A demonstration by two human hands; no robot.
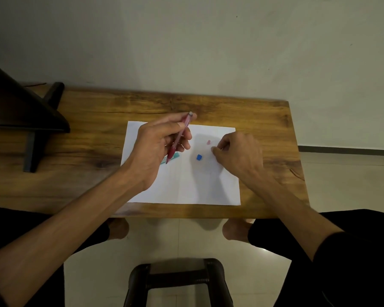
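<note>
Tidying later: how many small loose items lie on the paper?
3: a pink cap beside the right hand, a blue block mid-sheet, a teal case partly under the left hand. Others may be hidden.

The one camera is sitting on the person's head, looking forward and steeply down, close over the wooden table (93,151), framing the left hand (157,147) and right hand (237,151) centrally, with the wall (186,41) beyond and the floor (186,240) beneath.

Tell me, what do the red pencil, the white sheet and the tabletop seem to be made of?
The red pencil, gripped by the left hand, looks like glossy translucent plastic, its pale cap possibly metal. The white sheet looks like thin matte paper, lying flat. The tabletop shows brown grain and knots with soft sheen: wood or wood-look laminate.
</note>
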